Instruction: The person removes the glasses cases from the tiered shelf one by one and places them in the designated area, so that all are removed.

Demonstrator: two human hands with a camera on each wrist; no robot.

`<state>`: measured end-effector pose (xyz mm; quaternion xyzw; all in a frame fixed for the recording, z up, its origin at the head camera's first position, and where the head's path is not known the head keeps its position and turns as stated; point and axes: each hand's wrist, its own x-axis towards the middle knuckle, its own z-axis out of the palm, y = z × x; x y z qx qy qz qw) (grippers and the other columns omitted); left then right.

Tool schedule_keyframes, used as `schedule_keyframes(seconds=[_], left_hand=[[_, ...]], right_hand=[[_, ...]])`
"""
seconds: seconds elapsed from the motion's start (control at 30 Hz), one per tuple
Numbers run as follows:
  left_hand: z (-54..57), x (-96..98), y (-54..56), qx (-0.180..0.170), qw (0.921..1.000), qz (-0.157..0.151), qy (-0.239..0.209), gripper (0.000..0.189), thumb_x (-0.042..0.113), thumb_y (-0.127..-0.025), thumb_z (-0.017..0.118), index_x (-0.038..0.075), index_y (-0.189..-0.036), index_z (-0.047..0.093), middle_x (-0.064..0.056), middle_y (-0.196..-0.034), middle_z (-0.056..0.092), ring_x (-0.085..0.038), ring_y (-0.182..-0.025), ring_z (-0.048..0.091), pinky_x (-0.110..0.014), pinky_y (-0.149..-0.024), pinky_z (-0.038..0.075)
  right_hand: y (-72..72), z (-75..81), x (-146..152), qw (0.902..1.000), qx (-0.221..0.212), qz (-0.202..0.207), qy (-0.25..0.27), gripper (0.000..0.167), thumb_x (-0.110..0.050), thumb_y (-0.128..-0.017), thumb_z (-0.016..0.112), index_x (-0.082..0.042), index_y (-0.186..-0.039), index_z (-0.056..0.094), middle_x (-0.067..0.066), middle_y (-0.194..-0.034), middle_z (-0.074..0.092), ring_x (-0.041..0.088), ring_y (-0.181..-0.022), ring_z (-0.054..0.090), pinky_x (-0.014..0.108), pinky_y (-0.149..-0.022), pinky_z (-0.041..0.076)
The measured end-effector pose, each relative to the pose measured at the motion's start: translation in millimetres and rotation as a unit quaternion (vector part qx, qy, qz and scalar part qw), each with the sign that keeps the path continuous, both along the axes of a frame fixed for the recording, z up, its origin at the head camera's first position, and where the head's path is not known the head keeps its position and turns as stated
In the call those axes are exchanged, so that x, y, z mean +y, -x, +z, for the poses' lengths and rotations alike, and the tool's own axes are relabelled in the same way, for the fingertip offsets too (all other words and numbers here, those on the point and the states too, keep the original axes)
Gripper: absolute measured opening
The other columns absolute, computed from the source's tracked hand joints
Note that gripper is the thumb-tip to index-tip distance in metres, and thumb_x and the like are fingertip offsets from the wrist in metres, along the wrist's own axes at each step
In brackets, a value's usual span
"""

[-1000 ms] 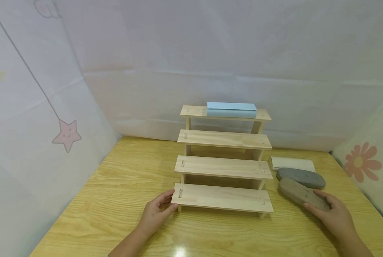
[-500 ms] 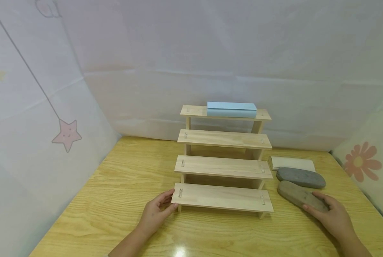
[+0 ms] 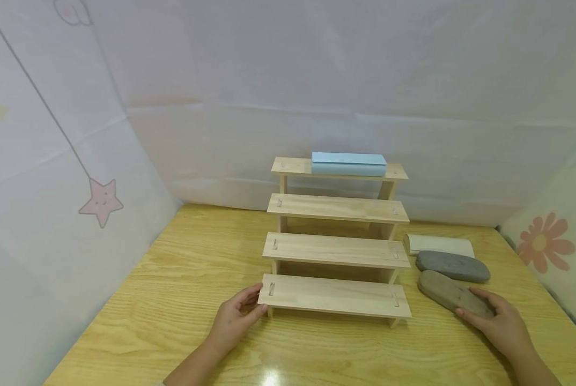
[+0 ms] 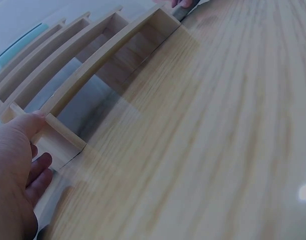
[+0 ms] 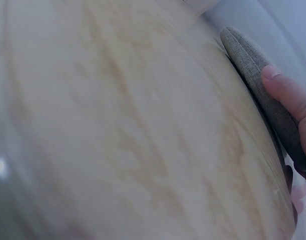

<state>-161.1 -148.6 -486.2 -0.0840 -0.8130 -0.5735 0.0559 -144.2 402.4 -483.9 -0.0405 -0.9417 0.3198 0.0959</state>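
A four-tier wooden display stand (image 3: 336,252) sits mid-table in the head view. My left hand (image 3: 235,319) holds the left end of its lowest step. In the left wrist view the thumb of that hand (image 4: 15,155) lies against the step's corner, with other fingers beside the side panel. My right hand (image 3: 502,324) grips the near end of a brownish-grey, fabric-covered glasses case (image 3: 449,292) on the table. The right wrist view shows the thumb of the right hand (image 5: 293,97) along the case (image 5: 253,70); its fingers are partly hidden.
A darker grey glasses case (image 3: 452,266) lies just behind the held one, and a cream case (image 3: 440,245) behind that. On the top tier rests a light blue case (image 3: 348,164). Cloth backdrops (image 3: 317,64) border the wooden table (image 3: 186,257).
The right hand has lowered the brownish-grey glasses case slightly toward the table's front, and it has stayed still since. The left hand has kept its place at the stand.
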Motion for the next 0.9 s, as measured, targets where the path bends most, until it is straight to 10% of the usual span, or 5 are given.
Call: schedule_keyframes(seconds=[0.9], left_hand=[[0.2,0.3,0.5,-0.005,1.0000,-0.004,-0.007,0.045,0.018,-0.085,0.077,0.011,-0.127,0.064,-0.009,-0.122,0.070,-0.022,-0.108,0.068,-0.023,-0.087,0.057]], right_hand=[[-0.2,4.5,9.3,0.9979,-0.009,-0.065,0.005,0.083,-0.044,-0.091,0.068,0.011,-0.143,0.036,0.043,-0.143,0.031,0.063,-0.128,0.026,0.075,-0.099,0.026]])
